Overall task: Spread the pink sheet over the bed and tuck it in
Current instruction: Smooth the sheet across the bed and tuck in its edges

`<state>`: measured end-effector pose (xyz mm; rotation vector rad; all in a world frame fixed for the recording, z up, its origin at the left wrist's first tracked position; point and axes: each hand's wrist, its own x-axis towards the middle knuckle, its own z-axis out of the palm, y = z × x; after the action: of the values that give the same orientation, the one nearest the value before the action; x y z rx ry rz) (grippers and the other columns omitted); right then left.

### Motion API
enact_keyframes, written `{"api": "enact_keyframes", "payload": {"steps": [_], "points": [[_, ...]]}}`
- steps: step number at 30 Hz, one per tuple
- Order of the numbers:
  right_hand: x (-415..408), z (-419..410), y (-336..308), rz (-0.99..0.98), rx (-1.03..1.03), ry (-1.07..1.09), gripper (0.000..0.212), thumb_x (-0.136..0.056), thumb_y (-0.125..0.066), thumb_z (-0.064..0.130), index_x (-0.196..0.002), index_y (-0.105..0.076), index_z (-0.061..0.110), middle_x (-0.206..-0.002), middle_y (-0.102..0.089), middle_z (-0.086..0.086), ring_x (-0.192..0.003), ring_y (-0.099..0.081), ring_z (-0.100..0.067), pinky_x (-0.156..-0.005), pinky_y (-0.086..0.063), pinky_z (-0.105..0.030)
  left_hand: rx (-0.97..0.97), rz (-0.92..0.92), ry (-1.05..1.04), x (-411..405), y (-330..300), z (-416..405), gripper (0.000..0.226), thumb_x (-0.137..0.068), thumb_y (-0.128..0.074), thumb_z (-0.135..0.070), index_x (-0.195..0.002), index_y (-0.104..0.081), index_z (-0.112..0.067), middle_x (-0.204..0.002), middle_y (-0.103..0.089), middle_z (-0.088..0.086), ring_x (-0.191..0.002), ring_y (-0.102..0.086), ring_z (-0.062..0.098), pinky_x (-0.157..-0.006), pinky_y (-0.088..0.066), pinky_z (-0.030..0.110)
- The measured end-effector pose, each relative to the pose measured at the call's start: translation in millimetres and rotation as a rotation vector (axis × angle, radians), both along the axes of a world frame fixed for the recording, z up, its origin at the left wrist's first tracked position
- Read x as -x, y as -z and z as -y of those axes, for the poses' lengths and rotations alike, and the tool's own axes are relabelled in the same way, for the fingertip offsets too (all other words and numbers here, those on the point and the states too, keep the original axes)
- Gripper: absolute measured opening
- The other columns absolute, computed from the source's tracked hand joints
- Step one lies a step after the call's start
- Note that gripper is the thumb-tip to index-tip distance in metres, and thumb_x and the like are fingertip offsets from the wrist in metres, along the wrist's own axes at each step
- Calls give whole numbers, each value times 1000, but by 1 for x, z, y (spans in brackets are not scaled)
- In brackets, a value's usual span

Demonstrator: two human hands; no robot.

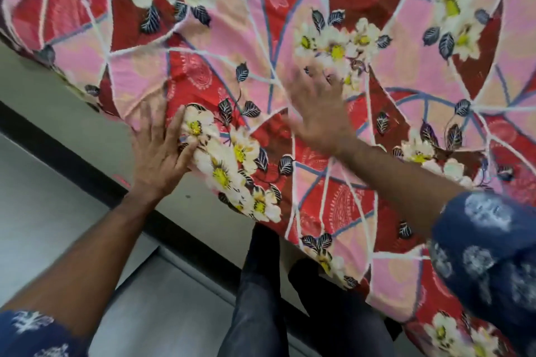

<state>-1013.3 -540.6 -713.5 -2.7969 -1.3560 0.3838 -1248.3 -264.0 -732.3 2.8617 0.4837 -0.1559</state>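
A pink and red cotton sheet with white flowers and dark leaves (290,23) covers the bed, filling the upper right. The left hand (162,151) lies at the sheet's near edge, fingers spread and pressing a bunched fold of flowered cloth. The right hand (319,107), blurred, rests flat and open on the sheet further in. Grey floor with a black strip (72,151) runs beside the bed edge. Dark-trousered legs (261,298) stand against it.

Both arms stretched forward, forearms bare, blue patterned sleeves pushed up. Left hand (162,151) flat, fingers spread, at pink sheet's (232,29) near edge. Right hand (320,111) palm down further in on sheet, fingers straight, motion-blurred.
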Motion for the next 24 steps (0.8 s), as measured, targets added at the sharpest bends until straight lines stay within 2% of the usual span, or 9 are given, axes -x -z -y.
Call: {"api": "enact_keyframes", "payload": {"steps": [4,7,9,11,12,14,17,20,24], "points": [[130,-11,-13,-193,-12,-587,79,-95,-33,68,-159,-19,22,-168,-11,-4,-154,-2,-31,-120,1,-64,229,100,-329,1,4,25,77,-100,-41,-58,-160,-10,-22,-168,2,8,-154,9,36,-125,-5,51],[183,11,-12,-270,66,-930,72,-93,-47,60,-154,-34,22,-165,-20,-4,-152,-16,-30,-120,-8,-62,406,246,-590,-5,-3,53,83,-98,-50,-55,-160,-8,-20,-167,0,9,-154,1,29,-125,-7,39],[195,30,-16,-313,-12,-797,64,-93,-58,46,-149,-40,21,-163,-24,-6,-145,-29,-28,-118,-25,-52,551,293,-774,-5,0,64,93,-92,-59,-59,-159,-8,-20,-165,-6,11,-153,-12,23,-122,-20,35],[197,51,-24,-267,-91,-480,54,-87,-68,41,-135,-53,19,-144,-45,-6,-125,-46,-26,-102,-41,-44,748,309,-1025,-4,3,66,106,-79,-69,-70,-155,-14,-21,-157,-25,11,-146,-33,20,-119,-32,39],[194,62,-30,-217,-68,-322,50,-85,-70,46,-125,-56,19,-131,-51,-4,-113,-50,-24,-93,-44,-41,838,302,-1133,-2,2,68,105,-71,-71,-75,-148,-23,-22,-150,-37,8,-138,-45,20,-114,-40,45],[189,76,-39,-154,72,-120,50,-80,-70,56,-110,-52,21,-111,-52,-1,-97,-50,-23,-83,-44,-40,919,216,-1217,5,-3,78,87,-70,-68,-79,-126,-35,-22,-130,-55,5,-116,-62,22,-91,-57,52],[182,58,-46,-142,177,-77,37,-80,-74,46,-98,-53,21,-98,-59,-1,-89,-54,-23,-77,-42,-39,1020,86,-1191,18,-10,97,63,-89,-54,-69,-120,-44,-15,-112,-68,8,-87,-72,25,-52,-59,37],[174,34,-53,-196,232,-154,6,-90,-65,24,-90,-61,21,-88,-67,-1,-81,-64,-24,-68,-43,-36,1081,126,-1111,26,-14,103,46,-98,-51,-55,-122,-57,-16,-107,-73,8,-78,-73,22,-48,-54,30],[184,34,-54,-249,171,-254,2,-88,-62,19,-85,-62,19,-83,-68,-2,-74,-66,-25,-60,-43,-33,814,142,-977,40,-19,93,27,-100,-53,-45,-110,-64,-22,-101,-72,3,-81,-71,21,-51,-51,28]]}}
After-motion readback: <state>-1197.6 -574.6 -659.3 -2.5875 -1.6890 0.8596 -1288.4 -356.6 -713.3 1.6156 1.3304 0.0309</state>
